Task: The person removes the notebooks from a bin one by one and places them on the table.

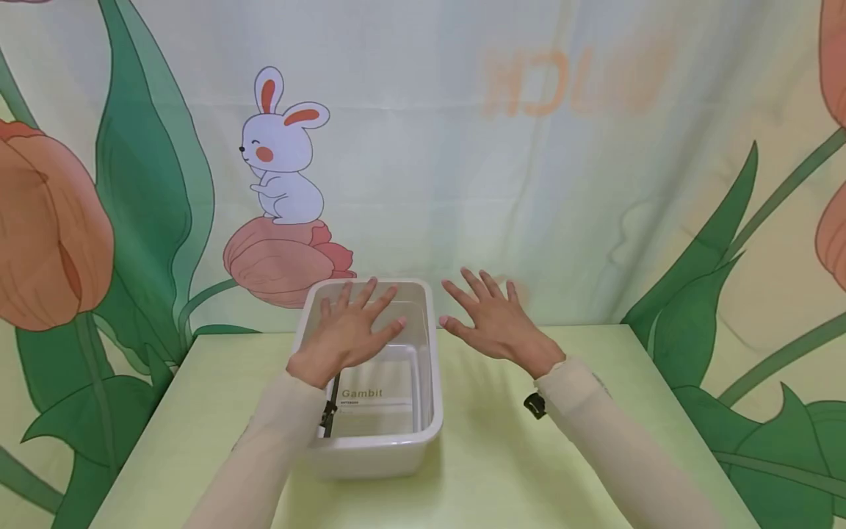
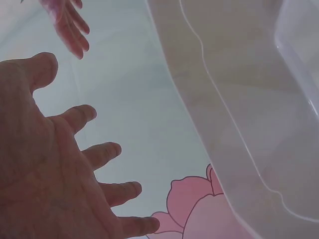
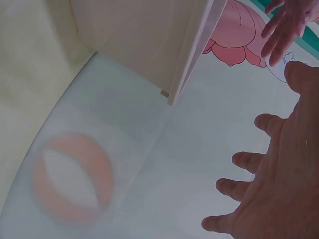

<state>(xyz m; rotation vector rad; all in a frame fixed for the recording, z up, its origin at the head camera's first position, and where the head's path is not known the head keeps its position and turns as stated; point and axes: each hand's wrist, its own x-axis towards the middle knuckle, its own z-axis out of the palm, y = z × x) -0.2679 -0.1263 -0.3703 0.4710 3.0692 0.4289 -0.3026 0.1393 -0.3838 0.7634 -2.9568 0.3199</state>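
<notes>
A translucent white plastic bin stands on the pale green table; a flat item printed "Gambit" lies inside it. My left hand hovers over the far half of the bin, fingers spread and holding nothing. My right hand hovers just right of the bin, also spread and empty. The left wrist view shows the left hand's palm beside the bin wall, with the right hand beyond. The right wrist view shows the right hand, the bin and the left hand.
A printed fabric backdrop with a rabbit, tulips and green leaves hangs directly behind the table. The table's left and right edges fall away to each side of my arms. A small black piece sits at my right wrist.
</notes>
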